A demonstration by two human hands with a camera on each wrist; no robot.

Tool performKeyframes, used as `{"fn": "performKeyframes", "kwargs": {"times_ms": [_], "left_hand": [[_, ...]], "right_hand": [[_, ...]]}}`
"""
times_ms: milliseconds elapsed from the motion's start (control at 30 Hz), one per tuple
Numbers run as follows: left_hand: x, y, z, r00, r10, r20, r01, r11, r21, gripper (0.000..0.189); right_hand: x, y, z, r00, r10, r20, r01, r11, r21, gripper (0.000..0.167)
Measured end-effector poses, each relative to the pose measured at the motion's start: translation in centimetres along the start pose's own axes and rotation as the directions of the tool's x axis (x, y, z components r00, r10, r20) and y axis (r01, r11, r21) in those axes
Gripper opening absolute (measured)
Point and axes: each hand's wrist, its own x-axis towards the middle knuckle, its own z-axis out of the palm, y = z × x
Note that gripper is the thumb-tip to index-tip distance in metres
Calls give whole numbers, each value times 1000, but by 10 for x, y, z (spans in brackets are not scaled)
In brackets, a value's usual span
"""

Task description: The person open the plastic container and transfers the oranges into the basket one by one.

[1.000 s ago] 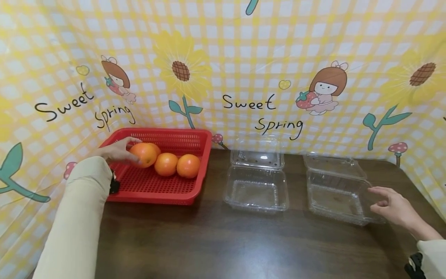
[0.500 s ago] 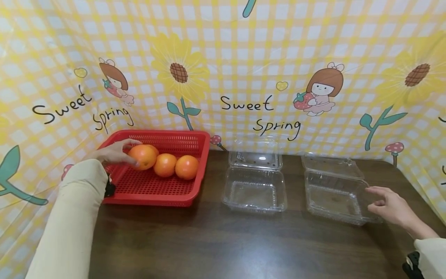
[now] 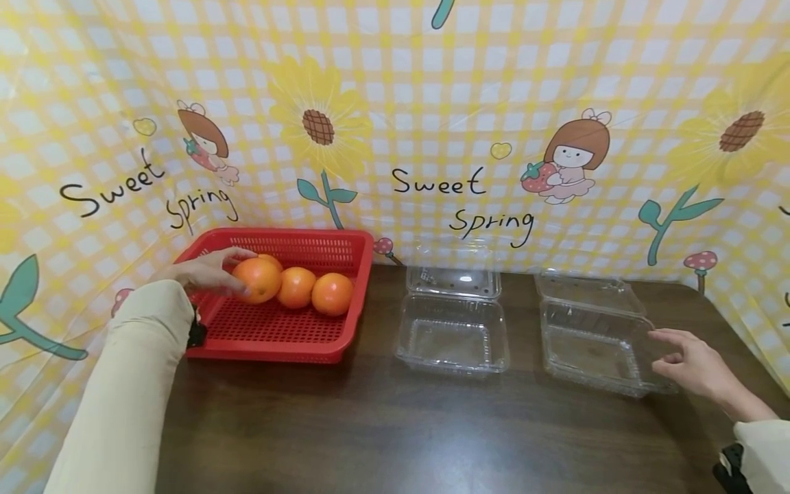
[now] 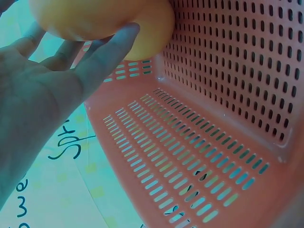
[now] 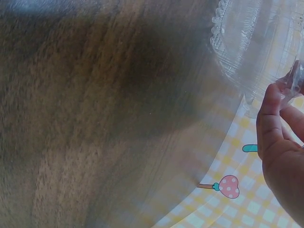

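In the head view my left hand (image 3: 206, 271) grips an orange (image 3: 256, 280) at the left of a red perforated basket (image 3: 361, 295). Its thumb and fingers curl round the fruit's left side, as the left wrist view also shows with the hand (image 4: 42, 90) under the orange (image 4: 90, 19). Another orange, mostly hidden, sits just behind. To the right lie a middle orange (image 3: 297, 287) and a right orange (image 3: 333, 294), side by side. My right hand (image 3: 700, 367) pinches the right rim of a lidded clear plastic box (image 3: 592, 350); the right wrist view shows fingers (image 5: 271, 114) at its edge.
A second clear plastic box (image 3: 453, 336), lid (image 3: 453, 278) folded back, stands between the basket and the right box. All rest on a dark wooden table (image 3: 420, 432). A yellow checked cloth (image 3: 432, 103) hangs close behind and at the sides.
The gripped orange has shifted slightly right within the basket, and the middle orange has moved a little back and right. My right hand stays at the box's rim.
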Motion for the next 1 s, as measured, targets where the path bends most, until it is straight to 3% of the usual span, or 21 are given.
{"fn": "performKeyframes", "kwargs": {"times_ms": [300,433,567,767,1000], "left_hand": [[0,1,2,1000,0,1,0,999,-48,74],[1,4,2,999,8,-41,-10,999,-35,75],[0,7,3,993,61,-103,-60,998,15,69],[1,9,3,970,132,-202,-121,991,63,67],[3,13,2,924,176,-339,-161,984,73,62]], "right_hand": [[0,0,-2,1000,10,20,-9,1000,-10,49],[0,1,-1,1000,7,10,-7,1000,-5,49],[0,2,1,1000,-4,0,4,1000,4,49],[0,1,3,1000,-21,-13,21,1000,6,48],[1,-2,3,999,-32,-38,32,999,2,47]]}}
